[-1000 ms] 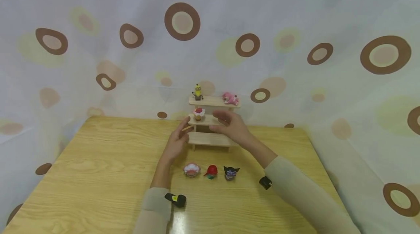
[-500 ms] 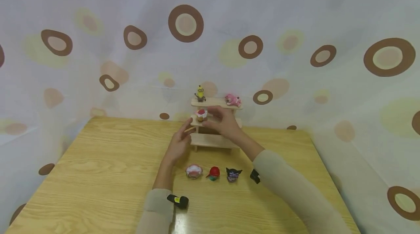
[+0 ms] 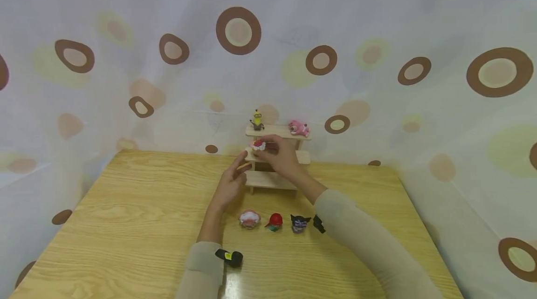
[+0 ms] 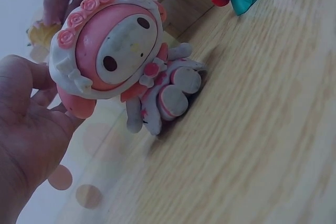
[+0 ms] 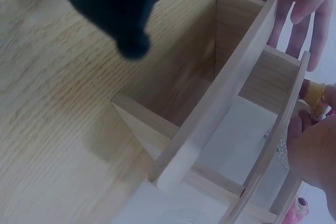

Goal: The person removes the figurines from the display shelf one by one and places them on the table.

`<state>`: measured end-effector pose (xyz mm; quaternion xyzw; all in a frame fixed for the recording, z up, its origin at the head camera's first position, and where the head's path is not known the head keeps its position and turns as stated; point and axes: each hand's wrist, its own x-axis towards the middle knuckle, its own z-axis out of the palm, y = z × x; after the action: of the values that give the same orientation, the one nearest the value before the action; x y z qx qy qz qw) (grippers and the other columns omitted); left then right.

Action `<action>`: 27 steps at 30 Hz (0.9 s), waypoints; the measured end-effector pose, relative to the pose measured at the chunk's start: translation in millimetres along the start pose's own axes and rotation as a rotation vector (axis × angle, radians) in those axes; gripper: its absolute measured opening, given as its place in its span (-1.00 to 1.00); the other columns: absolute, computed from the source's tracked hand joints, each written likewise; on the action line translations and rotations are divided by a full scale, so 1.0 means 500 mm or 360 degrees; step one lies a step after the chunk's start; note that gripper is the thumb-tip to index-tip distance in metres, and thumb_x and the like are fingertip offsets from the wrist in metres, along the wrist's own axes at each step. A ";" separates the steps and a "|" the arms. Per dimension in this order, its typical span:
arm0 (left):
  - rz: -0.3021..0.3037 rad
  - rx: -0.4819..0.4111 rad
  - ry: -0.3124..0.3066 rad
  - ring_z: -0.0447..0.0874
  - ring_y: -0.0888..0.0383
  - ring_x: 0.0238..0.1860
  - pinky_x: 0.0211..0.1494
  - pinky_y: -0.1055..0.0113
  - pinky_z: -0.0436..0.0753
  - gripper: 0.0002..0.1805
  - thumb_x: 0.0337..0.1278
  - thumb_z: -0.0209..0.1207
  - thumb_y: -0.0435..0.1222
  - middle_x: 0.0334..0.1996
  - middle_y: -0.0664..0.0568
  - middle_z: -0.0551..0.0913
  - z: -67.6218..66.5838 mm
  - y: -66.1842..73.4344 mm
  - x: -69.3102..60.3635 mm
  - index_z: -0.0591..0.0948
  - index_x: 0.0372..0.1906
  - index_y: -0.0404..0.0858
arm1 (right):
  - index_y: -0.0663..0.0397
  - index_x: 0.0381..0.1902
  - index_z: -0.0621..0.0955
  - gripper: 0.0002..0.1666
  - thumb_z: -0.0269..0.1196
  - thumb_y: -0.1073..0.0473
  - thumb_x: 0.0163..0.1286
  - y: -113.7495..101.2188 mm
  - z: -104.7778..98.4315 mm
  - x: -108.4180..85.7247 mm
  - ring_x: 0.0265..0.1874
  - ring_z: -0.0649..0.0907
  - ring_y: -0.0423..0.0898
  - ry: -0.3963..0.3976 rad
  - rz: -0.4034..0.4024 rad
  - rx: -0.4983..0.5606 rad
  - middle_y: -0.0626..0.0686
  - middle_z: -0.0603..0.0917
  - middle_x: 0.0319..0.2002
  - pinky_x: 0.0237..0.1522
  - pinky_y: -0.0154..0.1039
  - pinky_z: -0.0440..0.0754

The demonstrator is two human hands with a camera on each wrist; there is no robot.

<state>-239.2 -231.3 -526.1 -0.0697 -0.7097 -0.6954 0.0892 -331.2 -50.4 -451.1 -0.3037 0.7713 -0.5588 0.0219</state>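
Note:
A small figurine with a red and white top (image 3: 258, 145) leans at the left end of the middle tier of a wooden shelf (image 3: 272, 179). My right hand (image 3: 282, 157) pinches it between thumb and fingers; the right wrist view shows a yellow part of the figurine (image 5: 315, 94) beside those fingers. At the shelf's left side is my left hand (image 3: 228, 188), its fingers (image 5: 281, 22) fairly straight against the tier ends. On the top tier stand a yellow minion figure (image 3: 257, 121) and a lying pink bear figure (image 3: 299, 127).
In front of the shelf, several figurines stand in a row on the wooden table (image 3: 138, 206): a pink one in a white bonnet (image 3: 249, 219), a red-capped one (image 3: 275, 221) and a black-eared one (image 3: 299, 224). A patterned cloth (image 3: 277, 19) hangs behind.
My right hand has moved left to the figurine on the middle tier and taken hold of it. The figurine has gone from upright to tilted. My left hand stays at the shelf's side.

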 end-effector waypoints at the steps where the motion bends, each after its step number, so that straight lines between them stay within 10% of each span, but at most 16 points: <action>1: 0.0001 -0.0003 0.0001 0.36 -0.25 0.54 0.11 0.43 0.59 -0.24 0.49 -0.10 -0.60 0.54 -0.25 0.26 0.001 0.000 0.000 0.16 0.70 -0.18 | 0.12 0.23 0.66 -0.53 0.47 0.23 0.40 0.001 0.001 0.000 0.16 0.74 0.09 0.0004 0.0003 0.0001 0.12 0.72 0.16 0.21 -0.08 0.69; 27: -0.0015 0.0009 0.0015 0.36 -0.23 0.54 0.14 0.43 0.60 -0.23 0.49 -0.07 -0.58 0.52 -0.25 0.23 0.004 -0.005 -0.001 0.17 0.70 -0.11 | 0.11 0.14 0.73 -0.58 0.53 0.23 0.33 -0.021 -0.091 -0.062 0.11 0.74 0.05 0.0083 -0.0172 -0.0052 0.09 0.71 0.11 0.25 -0.01 0.66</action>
<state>-239.3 -229.4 -528.6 -0.0629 -0.7116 -0.6940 0.0896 -318.5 1.7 -434.5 -0.3307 0.7631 -0.5543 -0.0333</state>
